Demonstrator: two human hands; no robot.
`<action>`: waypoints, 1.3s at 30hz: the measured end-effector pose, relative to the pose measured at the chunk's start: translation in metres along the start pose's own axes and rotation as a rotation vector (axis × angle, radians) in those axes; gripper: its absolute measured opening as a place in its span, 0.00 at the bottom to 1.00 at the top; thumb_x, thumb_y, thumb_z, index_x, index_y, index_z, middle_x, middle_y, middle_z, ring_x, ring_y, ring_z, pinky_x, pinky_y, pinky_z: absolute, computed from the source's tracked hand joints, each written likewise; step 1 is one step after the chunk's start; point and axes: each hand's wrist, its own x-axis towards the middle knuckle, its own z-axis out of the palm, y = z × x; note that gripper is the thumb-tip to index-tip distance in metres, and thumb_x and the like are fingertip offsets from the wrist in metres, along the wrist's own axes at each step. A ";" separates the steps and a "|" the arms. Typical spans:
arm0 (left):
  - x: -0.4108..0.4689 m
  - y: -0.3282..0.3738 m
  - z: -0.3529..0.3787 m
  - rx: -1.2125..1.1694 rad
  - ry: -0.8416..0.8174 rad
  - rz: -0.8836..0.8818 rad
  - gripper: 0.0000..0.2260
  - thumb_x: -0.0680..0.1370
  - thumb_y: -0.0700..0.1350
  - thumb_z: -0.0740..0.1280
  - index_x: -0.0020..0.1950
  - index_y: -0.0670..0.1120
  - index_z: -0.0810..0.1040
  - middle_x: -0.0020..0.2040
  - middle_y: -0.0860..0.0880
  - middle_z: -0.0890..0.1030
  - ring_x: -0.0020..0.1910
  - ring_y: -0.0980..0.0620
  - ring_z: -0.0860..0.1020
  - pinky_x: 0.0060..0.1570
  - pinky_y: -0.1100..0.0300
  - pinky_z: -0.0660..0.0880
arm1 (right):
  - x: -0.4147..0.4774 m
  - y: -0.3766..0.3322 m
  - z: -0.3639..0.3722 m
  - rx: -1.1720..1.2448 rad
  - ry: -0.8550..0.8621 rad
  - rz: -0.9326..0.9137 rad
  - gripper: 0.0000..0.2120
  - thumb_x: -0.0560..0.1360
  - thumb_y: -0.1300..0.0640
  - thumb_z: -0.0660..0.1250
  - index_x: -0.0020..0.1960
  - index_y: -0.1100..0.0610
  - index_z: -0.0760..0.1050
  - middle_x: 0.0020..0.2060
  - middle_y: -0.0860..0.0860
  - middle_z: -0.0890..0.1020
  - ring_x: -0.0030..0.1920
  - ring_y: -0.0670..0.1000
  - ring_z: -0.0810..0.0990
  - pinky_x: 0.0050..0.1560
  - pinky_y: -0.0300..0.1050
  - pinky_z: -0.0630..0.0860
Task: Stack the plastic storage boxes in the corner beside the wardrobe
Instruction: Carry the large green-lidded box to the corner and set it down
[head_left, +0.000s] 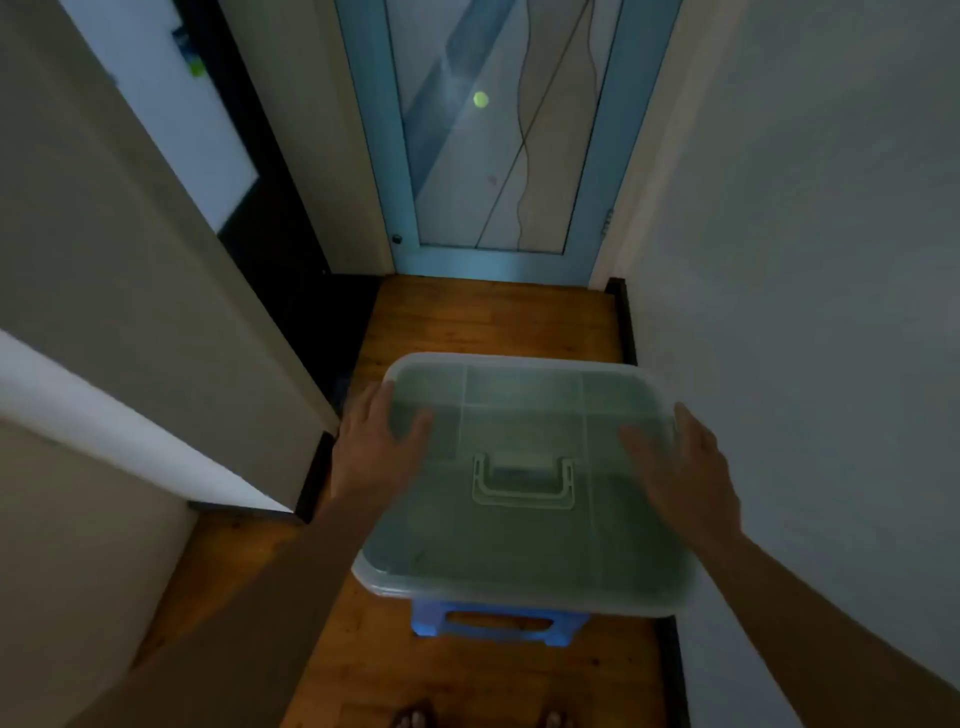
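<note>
Bare toes (415, 719) showing at bottom. Left hand (376, 452) and right hand (680, 462) lying flat, unclenched, on storage box (524, 519) lid; box overhanging blue stool (498, 621), likely tipping under uneven pressure.

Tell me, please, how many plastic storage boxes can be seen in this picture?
1. The storage box with a clear lid sits on a blue stool, between the left hand and right hand. Boxes beneath it or outside the view may be hidden.
</note>
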 end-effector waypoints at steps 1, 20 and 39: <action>-0.002 -0.001 -0.001 -0.001 -0.001 -0.020 0.37 0.73 0.70 0.55 0.77 0.53 0.56 0.77 0.48 0.59 0.74 0.43 0.59 0.70 0.42 0.59 | -0.001 0.000 0.001 0.011 0.004 0.003 0.47 0.67 0.22 0.54 0.76 0.49 0.52 0.74 0.54 0.62 0.72 0.59 0.63 0.66 0.64 0.64; 0.003 -0.025 0.000 -0.172 -0.095 -0.173 0.40 0.69 0.74 0.58 0.76 0.58 0.52 0.69 0.47 0.71 0.64 0.40 0.73 0.62 0.40 0.70 | 0.002 0.023 0.015 0.163 -0.046 0.081 0.44 0.71 0.30 0.59 0.78 0.47 0.46 0.74 0.56 0.63 0.70 0.60 0.67 0.68 0.62 0.65; -0.004 -0.026 0.003 -0.338 -0.042 -0.106 0.26 0.73 0.67 0.63 0.68 0.60 0.65 0.53 0.54 0.77 0.48 0.52 0.77 0.43 0.59 0.71 | -0.001 0.023 0.014 0.174 -0.028 0.089 0.41 0.72 0.31 0.61 0.78 0.47 0.51 0.72 0.55 0.68 0.68 0.60 0.69 0.66 0.58 0.66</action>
